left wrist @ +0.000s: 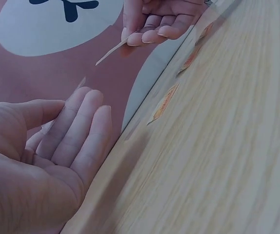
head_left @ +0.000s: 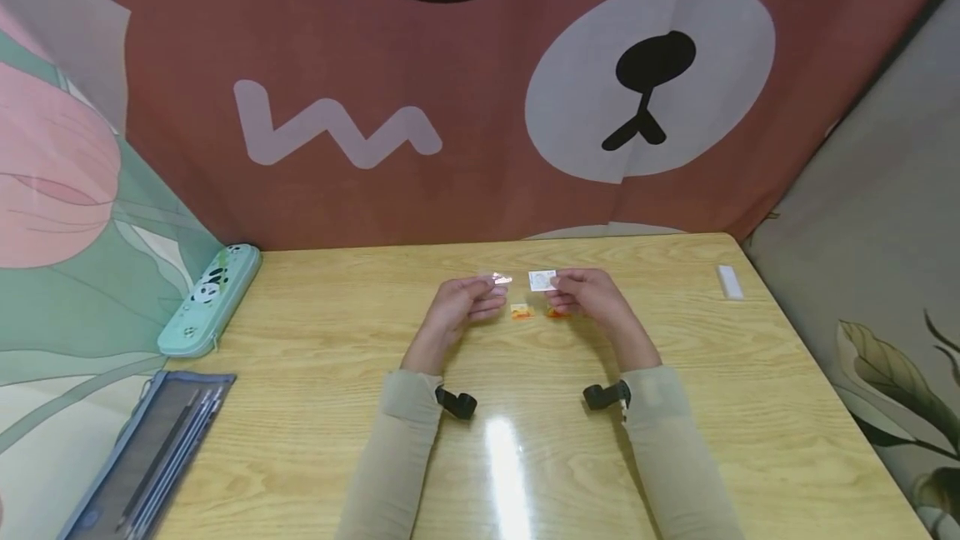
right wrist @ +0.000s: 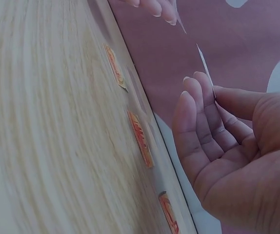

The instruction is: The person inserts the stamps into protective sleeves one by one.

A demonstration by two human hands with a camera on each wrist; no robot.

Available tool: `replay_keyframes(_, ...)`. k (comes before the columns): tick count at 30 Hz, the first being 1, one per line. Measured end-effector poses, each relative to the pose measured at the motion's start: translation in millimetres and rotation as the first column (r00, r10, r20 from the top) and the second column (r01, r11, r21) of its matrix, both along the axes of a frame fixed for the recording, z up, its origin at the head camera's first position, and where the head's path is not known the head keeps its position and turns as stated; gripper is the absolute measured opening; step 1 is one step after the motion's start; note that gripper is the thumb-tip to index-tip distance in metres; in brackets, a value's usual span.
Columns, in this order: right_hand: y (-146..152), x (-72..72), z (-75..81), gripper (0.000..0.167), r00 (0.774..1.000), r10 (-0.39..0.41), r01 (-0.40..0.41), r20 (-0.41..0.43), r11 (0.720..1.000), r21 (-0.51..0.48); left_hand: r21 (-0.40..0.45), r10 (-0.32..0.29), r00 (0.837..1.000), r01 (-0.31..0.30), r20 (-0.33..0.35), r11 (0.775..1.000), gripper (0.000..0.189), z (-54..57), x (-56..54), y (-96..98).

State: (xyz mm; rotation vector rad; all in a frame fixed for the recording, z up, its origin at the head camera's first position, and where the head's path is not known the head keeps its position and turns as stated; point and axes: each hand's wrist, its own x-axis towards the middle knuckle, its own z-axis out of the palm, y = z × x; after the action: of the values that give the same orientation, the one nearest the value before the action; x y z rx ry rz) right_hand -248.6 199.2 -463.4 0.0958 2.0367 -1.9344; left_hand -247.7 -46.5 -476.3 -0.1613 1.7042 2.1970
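Between thumb and fingers my left hand (head_left: 463,305) pinches a small clear, shiny piece of plastic (head_left: 501,278). To its right, my right hand (head_left: 594,294) pinches a small white card (head_left: 542,280) with faint printing, held up off the table. Edge-on in the right wrist view, the card (right wrist: 205,66) looks thin and flat. The two held pieces are apart. Below them lie small orange-and-yellow packets, one (head_left: 522,312) between the hands and another (head_left: 557,312) partly behind the right fingers. A third packet (right wrist: 169,213) shows in the right wrist view.
A white block (head_left: 729,282) lies at the table's right rear. On the left are a mint pencil case (head_left: 212,300) with panda pictures and a blue-edged mesh pouch (head_left: 161,448) holding pens or pencils. Behind the wooden table (head_left: 330,315) hangs a printed brown cloth (head_left: 480,190).
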Motion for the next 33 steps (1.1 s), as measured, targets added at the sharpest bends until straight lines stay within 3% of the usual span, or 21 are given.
replay_keyframes(18,-2.4,1.9,0.9,0.044,1.0,-0.014,0.014,-0.005,1.0,0.007,0.003,-0.055,0.998,0.055,-0.008,0.998,0.031,0.8,1.6,2.9)
replay_keyframes(33,-7.9,2.5,0.2,0.039,1.0,-0.022,0.021,-0.01,0.999,-0.025,0.032,0.065,0.998,-0.066,0.023,0.997,0.026,1.7,3.0,5.8)
